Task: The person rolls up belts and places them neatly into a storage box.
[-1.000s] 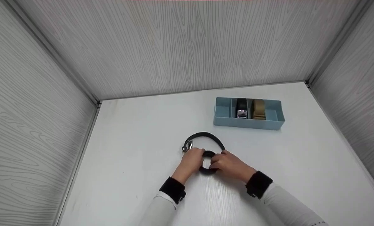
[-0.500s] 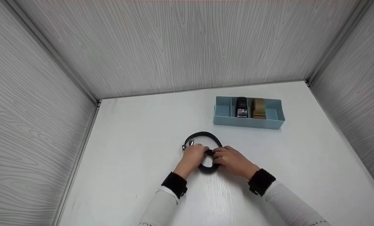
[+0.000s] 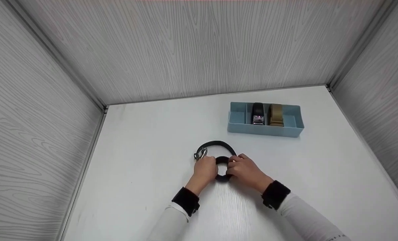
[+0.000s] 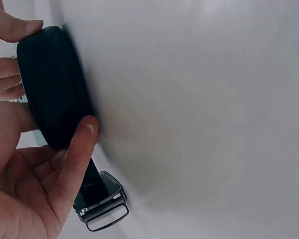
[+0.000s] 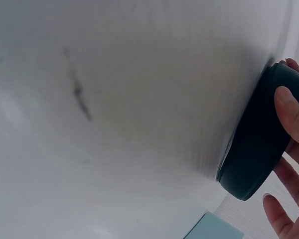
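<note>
A black belt (image 3: pixel 216 143) stands on its edge on the white table, one part coiled into a ring between both hands and the rest curving behind them to a metal buckle (image 3: pixel 203 153). My left hand (image 3: pixel 205 169) grips the coil's left side. In the left wrist view its thumb and fingers lie around the rolled belt (image 4: pixel 55 89), with the buckle frame (image 4: pixel 107 214) just beyond. On the other side my right hand (image 3: pixel 245 170) holds the coil. The right wrist view has that thumb (image 5: pixel 289 107) on the outer strap (image 5: pixel 259 134).
A blue divided box (image 3: pixel 266 130) sits at the back right of the table. Inside it are a coiled black belt (image 3: pixel 258 112) with a shiny buckle and a coiled tan belt (image 3: pixel 276 113), in separate compartments. Grey wood-grain panels (image 3: pixel 199 50) wall the table in.
The coil is slightly farther from me, and both hands have shifted their grip around it. The buckle has turned slightly near my left hand. The box stays put.
</note>
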The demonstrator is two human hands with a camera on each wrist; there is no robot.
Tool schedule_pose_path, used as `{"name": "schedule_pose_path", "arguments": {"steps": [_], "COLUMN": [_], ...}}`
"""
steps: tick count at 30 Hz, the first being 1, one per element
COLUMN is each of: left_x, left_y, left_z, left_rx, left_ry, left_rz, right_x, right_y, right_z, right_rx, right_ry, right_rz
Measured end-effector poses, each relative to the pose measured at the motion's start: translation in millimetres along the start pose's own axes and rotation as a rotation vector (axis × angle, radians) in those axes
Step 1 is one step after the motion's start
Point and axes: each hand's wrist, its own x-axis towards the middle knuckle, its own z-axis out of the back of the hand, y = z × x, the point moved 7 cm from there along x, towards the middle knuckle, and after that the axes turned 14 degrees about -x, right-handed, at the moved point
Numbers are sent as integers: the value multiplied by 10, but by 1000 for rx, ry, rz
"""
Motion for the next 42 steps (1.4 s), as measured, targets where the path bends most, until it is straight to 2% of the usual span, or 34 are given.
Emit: {"name": "schedule_pose_path", "arguments": {"steps": [2,6,11,14,16,19,25,30,33,35,39,42], "left_x": [1,13,28,19,3,-29,-77,-146,-196,-233,-333,-378], "left_y": [-28,-95,-122,-118,-108,-69,-7,-18,-67,-121,-239,-267], "left_z": [-4,11,11,-16,-36,-41,30,93,131,138,93,48], "left_rx": [16,59,120,136,128,80,-23,-69,-60,-48,-24,18], "left_ry": [9,20,22,20,19,22,24,-1,-37,-36,43,77], "left_rz": [-17,-101,-180,-202,-201,-164,-88,-90,-160,-255,-493,-582], "right_x": [-14,-70,-92,-76,-63,-44,-22,10,17,20,19,20], "right_y": [-2,-53,-80,-54,-39,-26,-44,-57,-55,-54,-65,-76], "right_z": [-10,-10,1,-8,-18,-20,-15,-23,-33,-40,-48,-49], "right_rx": [38,130,210,231,230,201,150,111,80,78,98,93], "right_ry": [31,73,81,87,85,64,31,50,57,55,51,47], "right_rz": [13,35,52,51,39,13,-42,-87,-107,-122,-147,-147]}}
